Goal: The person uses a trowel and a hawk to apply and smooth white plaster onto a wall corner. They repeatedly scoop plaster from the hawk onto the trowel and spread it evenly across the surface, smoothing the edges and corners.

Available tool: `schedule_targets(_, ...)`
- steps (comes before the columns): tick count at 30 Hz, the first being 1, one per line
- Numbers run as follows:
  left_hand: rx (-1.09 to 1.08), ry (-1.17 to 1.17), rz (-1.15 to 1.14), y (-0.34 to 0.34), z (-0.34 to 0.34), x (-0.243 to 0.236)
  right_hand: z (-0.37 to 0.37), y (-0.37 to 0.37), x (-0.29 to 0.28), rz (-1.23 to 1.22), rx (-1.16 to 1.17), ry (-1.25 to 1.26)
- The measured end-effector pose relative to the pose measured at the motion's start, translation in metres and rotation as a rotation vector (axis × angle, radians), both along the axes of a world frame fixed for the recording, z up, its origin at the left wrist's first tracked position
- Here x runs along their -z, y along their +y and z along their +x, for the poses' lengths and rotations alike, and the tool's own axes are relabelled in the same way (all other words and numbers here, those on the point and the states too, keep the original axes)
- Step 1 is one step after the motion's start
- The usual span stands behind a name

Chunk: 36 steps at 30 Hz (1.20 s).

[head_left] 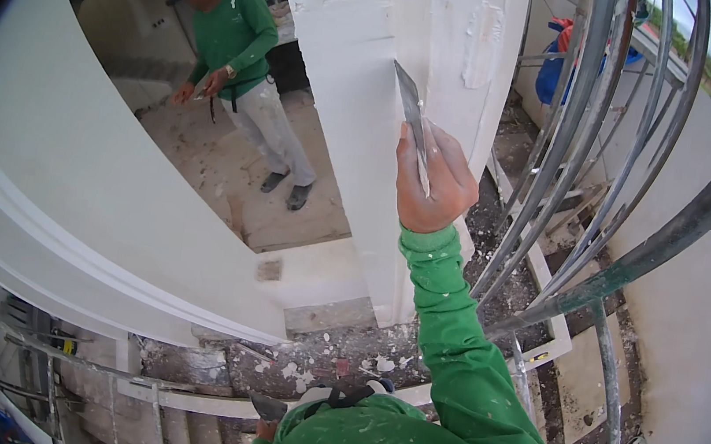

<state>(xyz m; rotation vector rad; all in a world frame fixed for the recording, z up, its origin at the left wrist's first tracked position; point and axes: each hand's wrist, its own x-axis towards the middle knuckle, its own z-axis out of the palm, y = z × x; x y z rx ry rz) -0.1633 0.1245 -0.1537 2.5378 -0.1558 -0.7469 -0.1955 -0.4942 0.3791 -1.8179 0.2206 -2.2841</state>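
Note:
My right hand (438, 183) is closed round a putty knife (407, 95), fingers along its handle. The knife's grey metal blade points up and lies against the white plastered column (344, 25), near its corner. To the right of the blade, a thick, rough patch of white filler (483, 47) stands out on the column's other face. My left hand (266, 429) is low by my body, mostly hidden by my green sleeve. A dark grey flat blade (268, 407) sticks out above it, and the fingers seem closed on that tool.
A co-worker in green (233, 25) stands beyond the wall opening, both hands together in front. Metal scaffold tubes (587, 144) rise close on my right, with a thick pipe (671, 252) crossing. White plaster scraps (297, 375) litter the dark floor below. A white wall (112, 183) curves along the left.

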Motion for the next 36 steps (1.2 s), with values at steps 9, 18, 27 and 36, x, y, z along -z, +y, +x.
schedule_targets(9,0.07,-0.028,0.183,0.011,0.002,0.012,-0.011,0.005,-0.033,0.021,0.119,-0.096)
schedule_targets(18,-0.037,0.062,0.031,0.013,-0.005,-0.005,-0.157,0.034,0.192,0.651,0.508,0.771)
schedule_targets(27,0.221,0.527,-0.551,-0.131,0.09,-0.152,-0.254,0.159,0.388,1.85,-0.505,-0.021)
schedule_targets(36,1.144,1.454,-0.75,-0.294,0.068,-0.314,-0.156,0.222,0.274,1.69,-1.121,-0.063)
